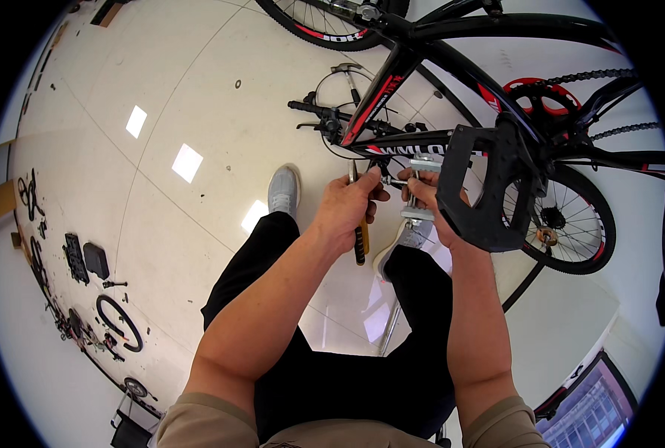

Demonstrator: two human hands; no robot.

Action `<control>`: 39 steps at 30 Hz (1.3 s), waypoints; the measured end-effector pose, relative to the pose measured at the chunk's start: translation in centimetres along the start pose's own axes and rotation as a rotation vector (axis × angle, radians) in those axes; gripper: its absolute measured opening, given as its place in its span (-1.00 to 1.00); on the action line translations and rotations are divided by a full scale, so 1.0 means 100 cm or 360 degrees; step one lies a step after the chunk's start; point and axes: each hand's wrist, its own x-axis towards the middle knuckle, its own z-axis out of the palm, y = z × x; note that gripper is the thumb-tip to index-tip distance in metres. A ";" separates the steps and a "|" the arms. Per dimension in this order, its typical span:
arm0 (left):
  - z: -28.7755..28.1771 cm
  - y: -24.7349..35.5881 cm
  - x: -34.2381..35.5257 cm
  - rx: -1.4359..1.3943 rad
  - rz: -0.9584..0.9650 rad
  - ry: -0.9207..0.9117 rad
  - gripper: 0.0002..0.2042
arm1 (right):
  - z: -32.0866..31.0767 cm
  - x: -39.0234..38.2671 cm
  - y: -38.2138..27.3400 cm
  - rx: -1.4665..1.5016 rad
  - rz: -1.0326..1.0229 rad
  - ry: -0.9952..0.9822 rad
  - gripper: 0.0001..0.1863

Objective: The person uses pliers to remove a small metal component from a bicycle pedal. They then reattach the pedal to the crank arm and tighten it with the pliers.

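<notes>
My left hand [345,203] is closed around a tool with a yellow and black handle [361,240], held upright below the bike frame. My right hand [431,196] grips a silver metal fitting [417,213] with square blocks and a thin rod; its fingers are partly behind it. The fingertips of both hands come close together at a small silver piece, too small to make out. Just right of my right hand, a large black pedal [482,231] hangs in the foreground. The black and red bike frame [444,30] stands above both hands, with its chainring [528,84] at the right.
A handlebar with cables [308,106] lies beside the frame. The rear wheel [597,224] is at the right, another wheel [314,37] at the top. Loose bike parts, a black box [95,260] and a tyre [127,328] lie on the tiled floor [153,194] at left.
</notes>
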 end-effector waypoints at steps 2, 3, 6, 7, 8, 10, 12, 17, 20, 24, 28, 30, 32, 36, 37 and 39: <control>-0.001 0.002 -0.001 -0.0033 -0.0020 -0.0004 -0.81 | 0.001 -0.001 -0.002 0.0001 0.0012 -0.0001 -0.72; 0.000 0.002 -0.001 -0.0055 0.0002 -0.0002 -0.81 | 0.001 -0.002 -0.004 0.0002 0.0018 -0.0001 -0.72; 0.001 0.002 -0.002 -0.0064 0.0063 -0.0011 -0.79 | 0.003 -0.005 -0.010 0.0042 0.0020 -0.0010 -0.72; 0.002 0.002 -0.004 -0.0027 0.0081 -0.0027 -0.79 | 0.003 -0.004 -0.008 0.0016 0.0024 -0.0002 -0.72; 0.002 0.003 -0.005 0.0011 0.0099 -0.0042 -0.78 | 0.001 -0.002 -0.004 -0.0010 0.0028 0.0006 -0.73; 0.001 0.003 -0.003 -0.0009 0.0047 -0.0030 -0.80 | -0.001 0.001 0.002 -0.0043 0.0044 0.0011 -0.73; 0.000 0.003 -0.001 -0.0033 -0.0001 -0.0022 -0.80 | -0.003 0.003 0.006 -0.0058 0.0069 0.0009 -0.74; -0.001 0.002 0.001 -0.0021 0.0008 -0.0022 -0.78 | 0.001 0.001 0.001 0.0014 0.0037 0.0015 -0.73; 0.003 0.001 -0.003 0.0003 0.0069 -0.0019 -0.76 | 0.001 -0.002 -0.004 0.0018 0.0031 -0.0010 -0.73; 0.000 -0.002 0.000 0.0019 0.0034 -0.0040 -0.74 | 0.000 -0.002 -0.005 0.0052 0.0019 -0.0062 -0.73; 0.000 -0.001 0.000 0.0016 -0.0022 -0.0039 -0.74 | 0.002 -0.001 -0.001 0.0028 0.0019 0.0007 -0.73; 0.001 0.000 0.000 0.0013 -0.0031 -0.0021 -0.73 | 0.001 0.002 0.004 0.0027 0.0048 0.0031 -0.73; 0.004 0.002 -0.003 0.0012 -0.0018 0.0018 -0.72 | 0.000 0.005 0.009 -0.0021 -0.0006 0.0035 -0.73; 0.002 -0.002 0.000 0.0067 0.0049 0.0004 -0.71 | -0.002 0.010 0.014 -0.0265 -0.0002 0.0084 -0.73; 0.000 -0.003 0.001 0.0095 0.0034 -0.0015 -0.71 | -0.003 0.011 0.016 -0.0224 -0.0039 0.0073 -0.73; -0.002 -0.004 0.002 0.0117 -0.0001 -0.0038 -0.71 | -0.005 0.011 0.020 -0.0140 -0.0113 0.0049 -0.73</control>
